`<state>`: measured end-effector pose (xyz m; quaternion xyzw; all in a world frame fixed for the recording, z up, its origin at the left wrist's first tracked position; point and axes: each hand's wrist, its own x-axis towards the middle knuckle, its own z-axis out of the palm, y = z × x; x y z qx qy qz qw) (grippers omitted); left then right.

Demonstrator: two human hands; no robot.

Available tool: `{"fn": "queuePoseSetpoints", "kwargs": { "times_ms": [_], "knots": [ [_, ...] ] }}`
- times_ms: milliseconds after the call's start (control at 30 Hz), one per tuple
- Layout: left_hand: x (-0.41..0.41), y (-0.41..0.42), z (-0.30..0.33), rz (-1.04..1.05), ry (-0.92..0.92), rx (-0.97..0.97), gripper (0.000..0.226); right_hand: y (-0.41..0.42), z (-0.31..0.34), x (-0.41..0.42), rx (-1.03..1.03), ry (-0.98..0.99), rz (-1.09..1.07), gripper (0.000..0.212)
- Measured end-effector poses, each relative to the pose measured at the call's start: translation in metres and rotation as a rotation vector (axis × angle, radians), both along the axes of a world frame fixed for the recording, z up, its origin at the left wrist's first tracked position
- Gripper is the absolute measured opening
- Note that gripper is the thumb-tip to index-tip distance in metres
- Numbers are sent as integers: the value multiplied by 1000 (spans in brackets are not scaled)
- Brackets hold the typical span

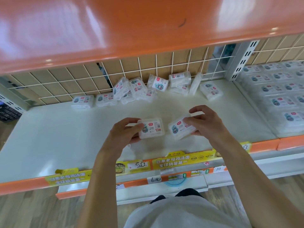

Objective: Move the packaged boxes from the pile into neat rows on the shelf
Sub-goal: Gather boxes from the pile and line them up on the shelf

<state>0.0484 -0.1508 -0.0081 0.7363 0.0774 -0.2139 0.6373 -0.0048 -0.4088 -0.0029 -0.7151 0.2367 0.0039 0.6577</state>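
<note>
Shelf [65, 137]: one pale deck, bare across the middle; both held boxes hover near its front edge, so a slack grip could, I judge, send one off the front to the floor.
Neighbouring bay [279, 96]: one, already filled with neat flat rows; too blurred to count.
Pile [148, 88]: about ten clear boxes tumbled against the wire back grid, some on edge; I judge that pulling one out could topple those leaning on it.
Left hand [121, 132]: fingers curled round one box [151, 128], label up, roughly level.
Right hand [205, 122]: fingers pinching a second box [181, 127], tilted; set down askew it would start a crooked row.
Boxes in hand: two, just beside each other, not touching.
Rows begun on this deck: none seen.
</note>
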Motion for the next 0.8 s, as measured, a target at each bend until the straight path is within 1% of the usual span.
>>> {"fn": "queuePoseSetpoints", "kwargs": {
  "times_ms": [100,267,367,633,800],
  "knots": [
    [-1,-4,2,17,-16,-19,18,-6,1,-10,61,-16,-14,31],
    [-3,-19,8,2,-41,-89,21,-20,4,-32,85,-74,-137,23],
    [-4,-35,11,-36,-54,-116,23,-36,9,-50,97,-101,-226,23],
    [-19,-112,25,-196,-96,-139,23,-91,26,-112,84,-193,-455,23],
    [-42,-171,28,-305,-103,-159,22,-132,34,-149,91,-255,-561,24]
  ]
}}
